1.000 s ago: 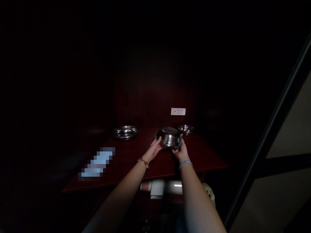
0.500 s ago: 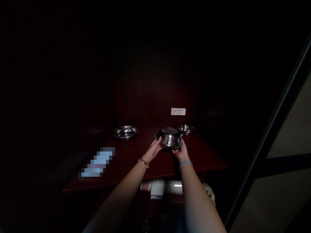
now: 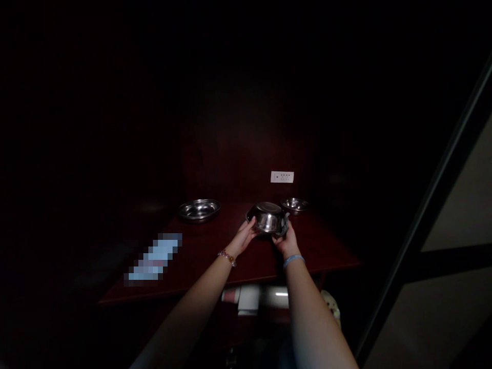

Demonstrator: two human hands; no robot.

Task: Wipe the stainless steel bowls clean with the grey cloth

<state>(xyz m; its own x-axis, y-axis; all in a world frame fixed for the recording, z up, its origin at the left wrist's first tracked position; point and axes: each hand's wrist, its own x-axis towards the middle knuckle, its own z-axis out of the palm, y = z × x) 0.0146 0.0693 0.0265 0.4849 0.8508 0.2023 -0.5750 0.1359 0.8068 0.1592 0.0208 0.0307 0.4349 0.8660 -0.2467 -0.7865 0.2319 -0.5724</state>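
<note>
A shiny steel bowl point(image 3: 268, 218) is held upside down above the dark red table, its base facing up. My left hand point(image 3: 245, 236) is closed on the left side of its rim, thumb on the outer wall. On the right side, my right hand point(image 3: 286, 240) grips the bowl with a crumpled grey cloth point(image 3: 285, 224) between palm and steel. The fingers under the bowl are partly hidden. Behind it to the right, a smaller steel bowl point(image 3: 294, 206) sits upright on the table.
A wide steel dish point(image 3: 199, 210) stands at the table's point(image 3: 200, 261) back left. Nearer lies a blurred-out bluish rectangle point(image 3: 156, 258). Below the tabletop are stacked paper cups point(image 3: 230, 294) and a white box or pack point(image 3: 248, 299). A white socket point(image 3: 282, 177) is on the back wall.
</note>
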